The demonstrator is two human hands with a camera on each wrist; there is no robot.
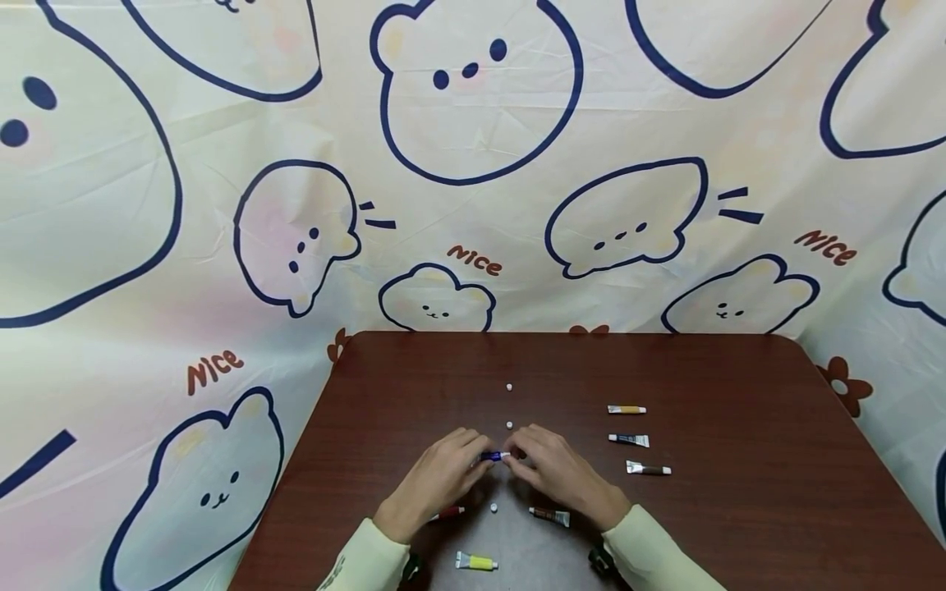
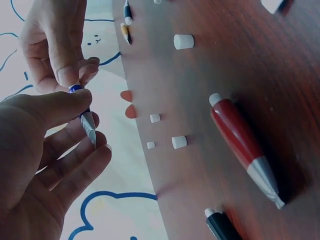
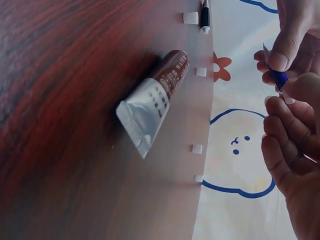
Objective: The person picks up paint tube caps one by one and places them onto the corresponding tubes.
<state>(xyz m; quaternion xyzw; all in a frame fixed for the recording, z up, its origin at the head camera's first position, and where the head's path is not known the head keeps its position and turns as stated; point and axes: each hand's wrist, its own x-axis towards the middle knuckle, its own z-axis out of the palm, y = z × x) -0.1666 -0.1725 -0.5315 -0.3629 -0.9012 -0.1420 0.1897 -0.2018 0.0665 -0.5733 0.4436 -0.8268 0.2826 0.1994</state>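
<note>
Near the middle of the table, my left hand (image 1: 443, 468) pinches a small blue paint tube (image 1: 495, 456) between thumb and fingers. Its silver crimped tail (image 2: 89, 127) sticks out past the thumb in the left wrist view. From the other side, my right hand (image 1: 557, 472) pinches the tube's white-capped end with thumb and forefinger; its other fingers are loosely bent in the right wrist view. The tube is held level above the table. Just beyond the hands lies a white cap (image 1: 509, 425), and another white cap (image 1: 493, 508) lies between the forearms.
A red tube (image 2: 237, 132) lies under my left wrist, a brown tube (image 3: 157, 97) under my right. A yellow tube (image 1: 476, 562) is at the near edge. To the right lie an ochre tube (image 1: 626, 410), a dark blue tube (image 1: 629, 440) and a dark brown tube (image 1: 649, 469). One cap (image 1: 509, 387) sits farther back.
</note>
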